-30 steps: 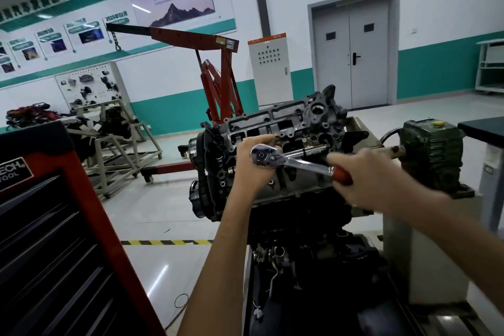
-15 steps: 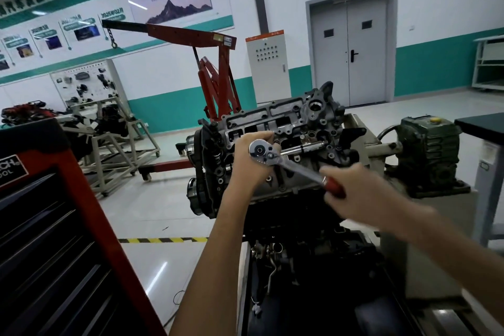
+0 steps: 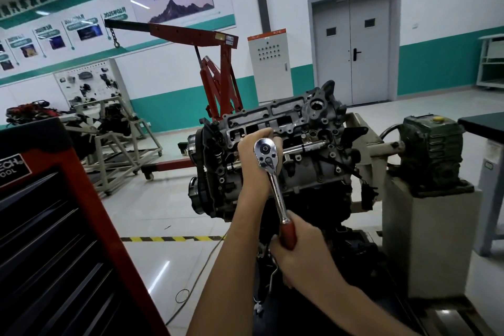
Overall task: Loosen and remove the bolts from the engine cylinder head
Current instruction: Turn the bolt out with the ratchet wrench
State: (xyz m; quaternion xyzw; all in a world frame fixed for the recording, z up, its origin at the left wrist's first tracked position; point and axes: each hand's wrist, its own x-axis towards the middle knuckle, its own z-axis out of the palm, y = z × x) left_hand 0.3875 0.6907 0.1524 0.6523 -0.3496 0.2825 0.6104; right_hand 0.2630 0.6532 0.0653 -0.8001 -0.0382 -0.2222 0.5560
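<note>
Loosening step. Your right hand (image 3: 302, 256) grips the chrome red-handled ratchet wrench (image 3: 273, 180). Your left hand (image 3: 253, 158) curls round its head end, against the grey metal cylinder head (image 3: 311, 128). Bolt hidden. Next: reset handle, keep head square.

Only the person's two arms show, from the hands back to the lower edge of the view. The left grip (image 3: 249, 163) is a bare hand with a broad back and a rounded row of knuckles, set on a slim wrist. The left forearm (image 3: 231, 248) is bare along all of its visible length, long and smooth, widening evenly from the wrist. The right grip (image 3: 302, 259) is also a bare hand, its outline slightly blurred. The right forearm (image 3: 371, 308) is uncovered skin as far as the frame's lower edge.
</note>
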